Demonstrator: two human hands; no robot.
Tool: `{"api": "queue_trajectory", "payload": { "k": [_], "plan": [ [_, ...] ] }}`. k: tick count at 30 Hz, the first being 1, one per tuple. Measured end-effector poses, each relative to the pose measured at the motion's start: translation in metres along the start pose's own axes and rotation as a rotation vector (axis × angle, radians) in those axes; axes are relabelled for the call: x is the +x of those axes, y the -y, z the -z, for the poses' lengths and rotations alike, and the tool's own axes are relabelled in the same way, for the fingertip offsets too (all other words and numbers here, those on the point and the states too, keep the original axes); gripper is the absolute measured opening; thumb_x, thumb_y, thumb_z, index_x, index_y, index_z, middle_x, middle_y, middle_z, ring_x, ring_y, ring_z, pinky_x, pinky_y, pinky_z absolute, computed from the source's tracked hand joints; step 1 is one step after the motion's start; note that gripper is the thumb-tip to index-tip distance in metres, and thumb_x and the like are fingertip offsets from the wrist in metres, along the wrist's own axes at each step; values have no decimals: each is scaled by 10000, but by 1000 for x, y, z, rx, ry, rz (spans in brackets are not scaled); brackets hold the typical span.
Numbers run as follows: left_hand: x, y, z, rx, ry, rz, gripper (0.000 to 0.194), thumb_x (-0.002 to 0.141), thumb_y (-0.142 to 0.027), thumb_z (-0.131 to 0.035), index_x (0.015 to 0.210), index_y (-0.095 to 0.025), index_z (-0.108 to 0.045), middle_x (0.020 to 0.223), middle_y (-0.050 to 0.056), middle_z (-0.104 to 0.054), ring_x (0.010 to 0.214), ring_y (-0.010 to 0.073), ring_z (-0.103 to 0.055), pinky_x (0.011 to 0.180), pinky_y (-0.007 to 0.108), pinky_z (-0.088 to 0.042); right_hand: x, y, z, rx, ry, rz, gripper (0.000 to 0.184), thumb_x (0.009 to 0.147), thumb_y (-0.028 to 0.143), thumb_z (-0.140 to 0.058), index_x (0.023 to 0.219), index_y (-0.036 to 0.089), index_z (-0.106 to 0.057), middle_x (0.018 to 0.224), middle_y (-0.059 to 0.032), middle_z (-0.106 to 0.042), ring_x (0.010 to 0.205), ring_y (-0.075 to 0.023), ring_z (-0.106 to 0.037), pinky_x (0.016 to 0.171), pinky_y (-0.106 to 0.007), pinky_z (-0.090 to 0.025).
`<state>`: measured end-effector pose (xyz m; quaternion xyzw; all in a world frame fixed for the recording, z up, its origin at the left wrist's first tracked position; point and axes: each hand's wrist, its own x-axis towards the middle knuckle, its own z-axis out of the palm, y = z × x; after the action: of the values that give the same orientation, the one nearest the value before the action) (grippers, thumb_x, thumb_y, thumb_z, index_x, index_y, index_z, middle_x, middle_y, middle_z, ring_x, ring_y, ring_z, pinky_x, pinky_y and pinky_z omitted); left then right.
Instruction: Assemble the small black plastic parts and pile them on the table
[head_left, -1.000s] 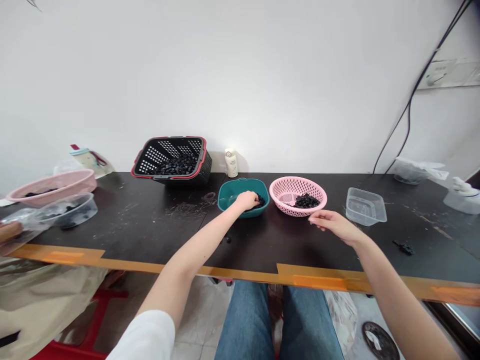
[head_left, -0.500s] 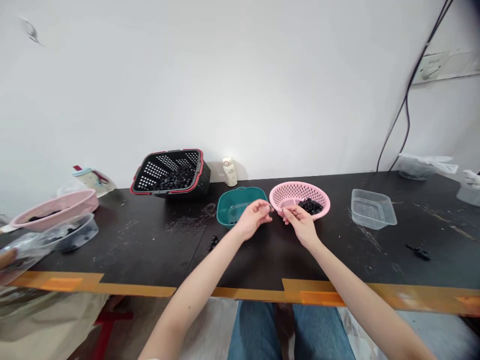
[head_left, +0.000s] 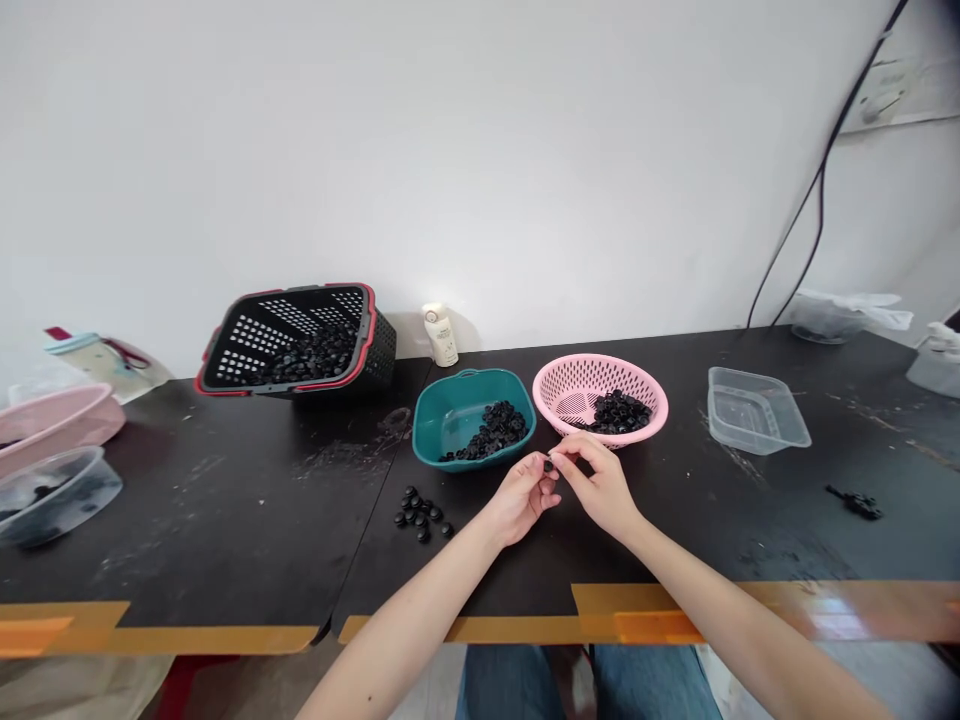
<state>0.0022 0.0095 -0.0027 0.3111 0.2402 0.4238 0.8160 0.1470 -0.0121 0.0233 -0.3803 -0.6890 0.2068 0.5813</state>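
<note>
My left hand (head_left: pixel 523 497) pinches a small round black part (head_left: pixel 548 466) between thumb and fingers. My right hand (head_left: pixel 602 486) meets it there, fingertips pressed together at the part; whatever else they grip is too small to make out. Just behind my hands stand a teal basin (head_left: pixel 439 412) with a heap of small black pieces (head_left: pixel 499 428) and a pink perforated basket (head_left: pixel 551 385) holding more black pieces (head_left: pixel 619 412). Left of my forearm, several round black parts (head_left: pixel 420 513) lie loose on the dark table (head_left: pixel 300 540).
A black crate with a red rim (head_left: pixel 379 345), filled with black parts, stands at the back left beside a white bottle (head_left: pixel 442 336). To the right are a clear plastic tub (head_left: pixel 756 412) and a black clump (head_left: pixel 856 503). A pink basin (head_left: pixel 67 415) and clear container (head_left: pixel 75 500) sit far left.
My left hand has come out of the teal basin and met my right hand, which moved left, in front of the pink basket. The view has turned slightly; the co-worker's hand is out of sight.
</note>
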Motion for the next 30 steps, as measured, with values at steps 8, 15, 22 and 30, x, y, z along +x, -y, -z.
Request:
{"api": "queue_trajectory", "payload": {
  "k": [8, 15, 22, 30],
  "plan": [
    [0, -2, 0, -9, 17, -3, 372, 690, -425, -779, 774, -133, -565, 737, -33, -547, 538, 19, -471, 542, 154, -538, -2, 1, 2, -72, 50, 27, 64, 888, 179, -556, 879, 215, -609, 834, -31, -607, 804, -177, -583, 754, -342, -476],
    [0, -2, -1, 10, -6, 0, 410, 636, -412, -819, 750, -138, -537, 749, -34, -566, 544, 19, -478, 546, 153, -529, -2, 0, 4, -211, 43, 130, 85, 886, 148, -544, 898, 216, -595, 843, -43, -617, 844, -190, -584, 785, -365, -483],
    [0, -2, -2, 14, -33, 9, 422, 632, -421, -819, 735, -143, -518, 731, -43, -556, 544, 17, -476, 559, 149, -518, -2, -2, 4, -240, 57, 122, 79, 895, 177, -522, 885, 225, -584, 836, -46, -621, 844, -202, -590, 790, -378, -490],
    [1, 0, 1, 0, -54, 24, 403, 642, -412, -815, 749, -144, -534, 727, -51, -553, 539, 14, -467, 560, 152, -515, 1, -2, 4, -249, 108, 113, 104, 894, 203, -519, 882, 225, -619, 868, -62, -638, 866, -216, -595, 814, -396, -487]
  ]
}}
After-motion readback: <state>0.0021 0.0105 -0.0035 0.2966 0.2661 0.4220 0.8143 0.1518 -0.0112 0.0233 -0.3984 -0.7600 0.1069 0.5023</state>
